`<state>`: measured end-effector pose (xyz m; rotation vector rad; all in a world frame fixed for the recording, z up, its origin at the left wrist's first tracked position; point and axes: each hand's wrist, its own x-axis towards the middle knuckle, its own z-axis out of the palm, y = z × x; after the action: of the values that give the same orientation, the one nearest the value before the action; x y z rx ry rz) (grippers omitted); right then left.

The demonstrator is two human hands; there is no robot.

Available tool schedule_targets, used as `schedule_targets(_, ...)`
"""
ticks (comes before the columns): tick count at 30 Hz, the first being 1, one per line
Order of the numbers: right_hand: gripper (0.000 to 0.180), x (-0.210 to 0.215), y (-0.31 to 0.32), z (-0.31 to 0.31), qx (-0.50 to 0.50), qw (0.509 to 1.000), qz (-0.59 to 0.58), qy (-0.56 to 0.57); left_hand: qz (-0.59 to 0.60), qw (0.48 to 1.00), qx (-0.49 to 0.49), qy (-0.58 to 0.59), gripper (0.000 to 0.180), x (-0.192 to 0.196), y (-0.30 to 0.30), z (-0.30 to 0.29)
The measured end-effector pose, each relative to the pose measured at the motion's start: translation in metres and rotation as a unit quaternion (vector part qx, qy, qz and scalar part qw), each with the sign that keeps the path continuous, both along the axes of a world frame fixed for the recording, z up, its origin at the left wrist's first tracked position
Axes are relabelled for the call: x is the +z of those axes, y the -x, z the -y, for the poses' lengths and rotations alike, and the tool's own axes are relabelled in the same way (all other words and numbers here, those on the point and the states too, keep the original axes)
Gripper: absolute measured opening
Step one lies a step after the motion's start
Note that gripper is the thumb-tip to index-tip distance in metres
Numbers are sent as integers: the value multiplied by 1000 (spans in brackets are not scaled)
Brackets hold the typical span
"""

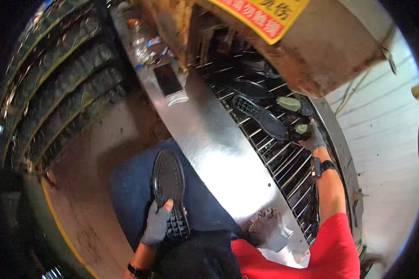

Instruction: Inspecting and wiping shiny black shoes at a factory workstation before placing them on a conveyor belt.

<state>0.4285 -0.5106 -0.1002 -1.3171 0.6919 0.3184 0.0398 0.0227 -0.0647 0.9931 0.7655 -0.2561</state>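
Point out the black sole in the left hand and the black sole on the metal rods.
Held long black shoe sole (168, 176): head view, its broad far half.
Farther black treaded shoe sole (259, 116): head view, middle of its tread.

A shoe workshop
Soles (260, 117) lie on a rod bed (288, 171); a rusty hood (332, 51) covers its far end, a steel ledge (209, 144) lines its left, and tiered racks (67, 88) stand farther left.

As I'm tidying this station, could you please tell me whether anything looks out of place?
Possibly: a crumpled grey glove or cloth lies loose on the near end of the metal ledge, and a dark phone-like slab farther along; both seem odd on a work surface.
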Motion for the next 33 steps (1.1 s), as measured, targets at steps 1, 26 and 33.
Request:
schedule_targets(1,74,-7,-5,4,12,1000,-6,8,-1,1000,-18,-12,31,0,-2,1)
schedule_targets(26,100,92,313,-328,461,831,47,-308,378,919,70,82,81,58,-25,-16)
schedule_targets(33,71,130,326,-342,443,855,-31,-267,393,911,6,-124,66,1,-43,-49)
